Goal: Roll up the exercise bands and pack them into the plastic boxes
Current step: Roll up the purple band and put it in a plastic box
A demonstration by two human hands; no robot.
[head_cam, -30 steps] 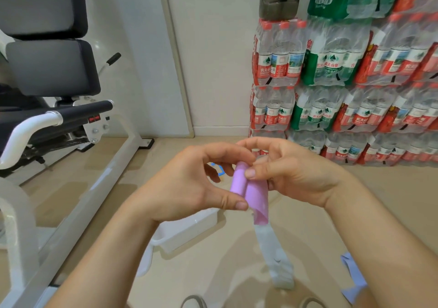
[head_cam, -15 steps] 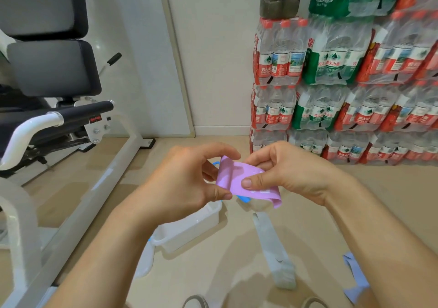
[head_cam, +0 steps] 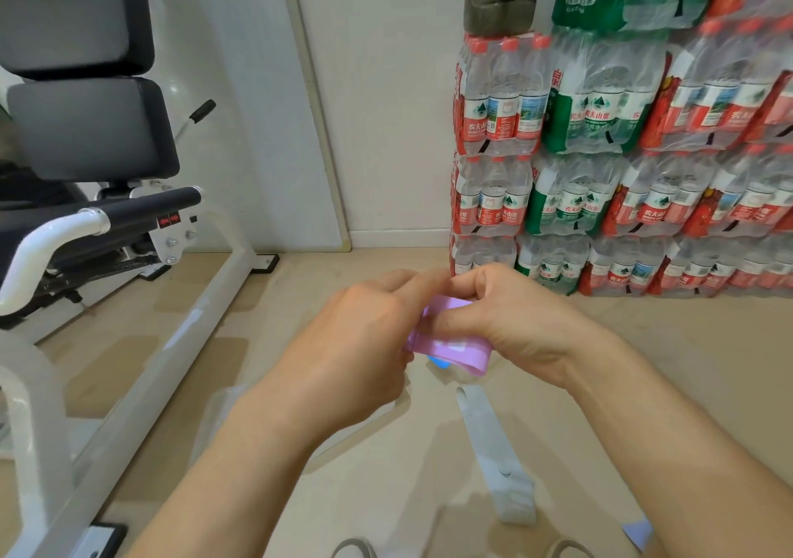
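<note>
A pink exercise band (head_cam: 450, 345), partly rolled, is held in front of me above the floor. My left hand (head_cam: 360, 351) grips its left end and my right hand (head_cam: 510, 325) pinches it from the right with fingers curled over the top. Under the hands a clear plastic box (head_cam: 214, 416) stands on the floor, mostly hidden by my left forearm. A bit of blue (head_cam: 440, 361) shows just below the pink band. A grey band (head_cam: 493, 450) lies flat on the floor below my right hand.
A white exercise machine (head_cam: 128, 257) with black pads fills the left side. Stacked packs of bottled water (head_cam: 622, 150) stand against the wall at the right. A pale blue band end (head_cam: 639, 534) lies at the bottom right by my forearm.
The pink band went from hanging upright to lying sideways between the hands, and its loose tail has been taken up. Both hands have closed in over it.
</note>
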